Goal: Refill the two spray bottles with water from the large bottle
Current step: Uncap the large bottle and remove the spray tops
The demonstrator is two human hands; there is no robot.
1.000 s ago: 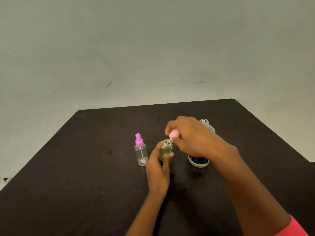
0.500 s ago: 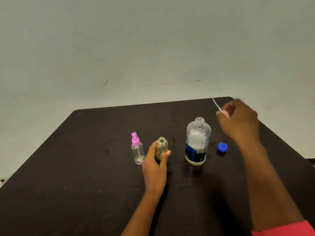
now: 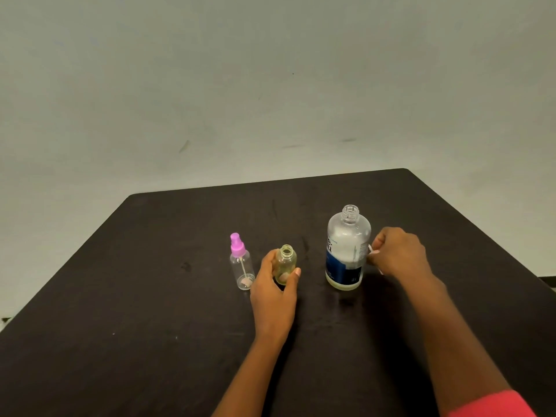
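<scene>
Yellowish bottle (image 3: 285, 264) uncapped, upright, in left grip (image 3: 275, 291)

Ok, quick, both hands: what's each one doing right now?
Left hand: closed around the uncapped yellowish spray bottle, upright on the table.
Right hand: closed on the removed spray pump, beside the large bottle.

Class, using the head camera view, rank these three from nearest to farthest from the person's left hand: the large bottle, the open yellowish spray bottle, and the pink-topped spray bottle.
1. Open yellowish spray bottle: held in the left hand itself.
2. Pink-topped spray bottle: just to the hand's left, standing on the table.
3. Large bottle: off to the right, beside the right hand.
</scene>
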